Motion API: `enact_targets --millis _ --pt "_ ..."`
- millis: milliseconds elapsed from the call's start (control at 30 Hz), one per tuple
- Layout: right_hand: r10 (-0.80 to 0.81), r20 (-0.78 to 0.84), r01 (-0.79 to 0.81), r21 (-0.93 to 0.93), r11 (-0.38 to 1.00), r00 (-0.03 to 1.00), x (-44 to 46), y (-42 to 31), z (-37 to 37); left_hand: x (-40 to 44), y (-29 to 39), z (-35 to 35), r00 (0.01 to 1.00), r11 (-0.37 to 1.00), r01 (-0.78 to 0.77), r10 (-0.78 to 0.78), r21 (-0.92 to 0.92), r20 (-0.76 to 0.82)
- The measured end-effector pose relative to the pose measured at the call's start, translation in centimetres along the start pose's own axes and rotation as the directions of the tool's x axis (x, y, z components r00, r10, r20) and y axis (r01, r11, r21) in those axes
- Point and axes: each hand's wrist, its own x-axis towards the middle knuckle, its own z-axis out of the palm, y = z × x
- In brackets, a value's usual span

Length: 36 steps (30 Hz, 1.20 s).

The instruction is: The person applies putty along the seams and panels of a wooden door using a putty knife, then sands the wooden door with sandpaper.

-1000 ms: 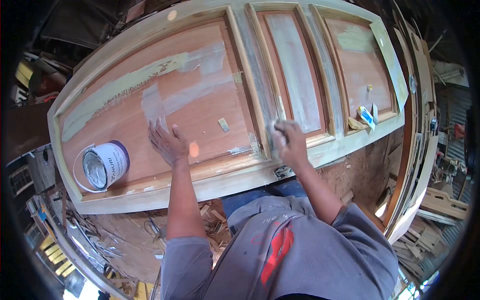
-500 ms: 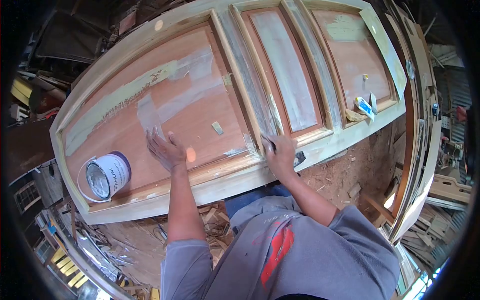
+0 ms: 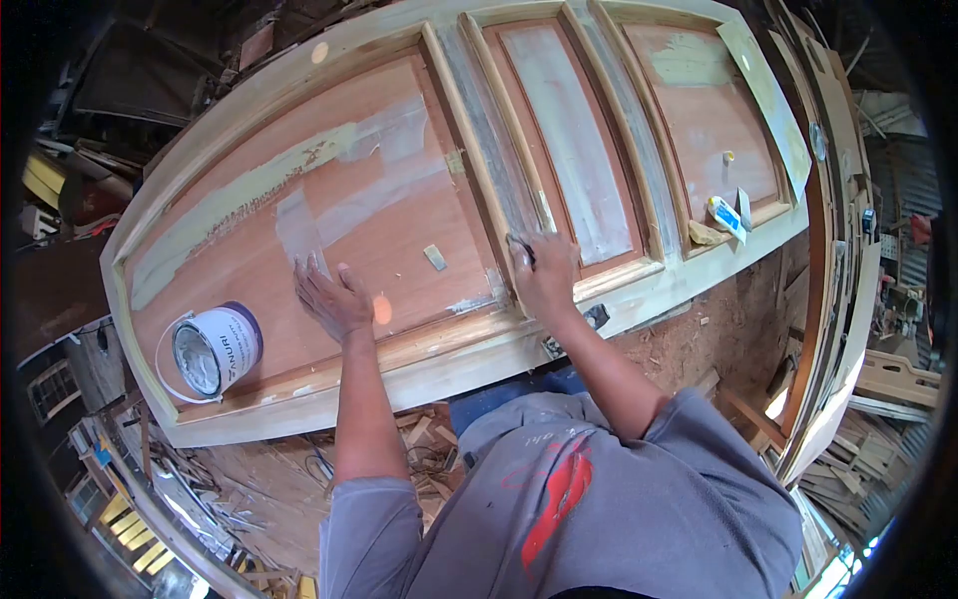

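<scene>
A wooden panelled door (image 3: 399,354) with pale filler patches lies flat in front of me. My left hand (image 3: 336,301) rests with spread fingers on its large left panel, at the lower end of a whitish patch. My right hand (image 3: 544,270) is closed on the strip between the left and middle panels, its fingers round something dark and small that I cannot make out. To the left of my left hand, a white and purple putty bucket (image 3: 218,349) stands open on the door. A small greenish piece (image 3: 435,258) lies between my hands.
On the right panel lie a blue and white tube (image 3: 726,217), a thin blade-like piece (image 3: 743,208) and a crumpled tan piece (image 3: 707,234). A dark object (image 3: 596,316) sits on the door's near edge. Boards (image 3: 838,250) stand at the right; wood scraps litter the floor.
My right hand has moved along the strip, first toward the near edge, then back away from me. The left hand keeps its place on the panel. The view has shifted slightly.
</scene>
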Motion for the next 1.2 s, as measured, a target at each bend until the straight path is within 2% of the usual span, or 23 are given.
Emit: enact_targets --millis 167,200,300,400,500,567,633,767,867,967,1067,1200 --pt "0.005 0.026 -0.005 -0.022 1.000 1.000 -5.3 0.6 -2.4 0.4 0.1 0.0 1.000 1.000 0.020 -0.020 -0.014 0.005" --pt "-0.027 0.011 0.027 -0.041 0.999 1.000 -4.6 1.2 -1.8 0.1 0.0 -0.2 1.000 1.000 0.023 -0.023 -0.012 0.014" --pt "0.012 -0.044 -0.011 0.019 1.000 0.999 1.8 -1.1 -0.2 0.0 -0.5 0.3 1.000 1.000 -0.012 0.012 -0.015 -0.010" --pt "-0.051 -0.041 0.050 -0.043 0.998 0.998 1.4 -0.8 -0.1 -0.1 -0.5 0.2 1.000 1.000 0.007 -0.007 -0.022 0.015" --pt "-0.053 0.001 0.053 -0.035 0.998 0.999 -4.5 0.8 -1.9 0.2 -0.3 -0.1 1.000 1.000 0.011 -0.011 -0.022 0.020" --pt "-0.073 0.015 0.073 -0.053 0.996 0.997 -5.2 1.3 -2.1 0.2 -0.2 -0.2 0.999 0.999 0.029 -0.029 -0.014 0.031" --pt "-0.144 -0.039 0.141 -0.065 0.988 0.989 -1.4 0.8 -0.9 0.3 0.0 0.0 0.999 0.999 0.029 -0.028 -0.016 0.032" --pt "-0.204 -0.108 0.209 0.037 0.977 0.973 3.5 -0.1 0.6 0.0 -0.4 0.1 1.000 1.000 0.013 -0.012 -0.021 0.026" --pt "-0.236 0.004 0.236 -0.051 0.970 0.972 -2.2 1.6 -1.7 0.2 -0.3 0.2 0.999 0.999 0.031 -0.030 -0.026 0.030" --pt "-0.185 0.078 0.185 0.008 0.983 0.980 -3.6 1.5 -2.9 0.3 -0.1 -0.3 0.998 0.998 0.052 -0.051 -0.023 0.041" --pt "-0.188 0.003 0.188 -0.002 0.982 0.982 1.4 0.7 -0.9 0.3 -0.1 -0.1 0.999 0.999 0.031 -0.030 -0.023 0.034" --pt "-0.171 0.066 0.173 -0.019 0.985 0.983 1.7 0.0 -1.2 0.1 -0.4 0.1 0.999 0.999 0.023 -0.022 -0.029 0.024"
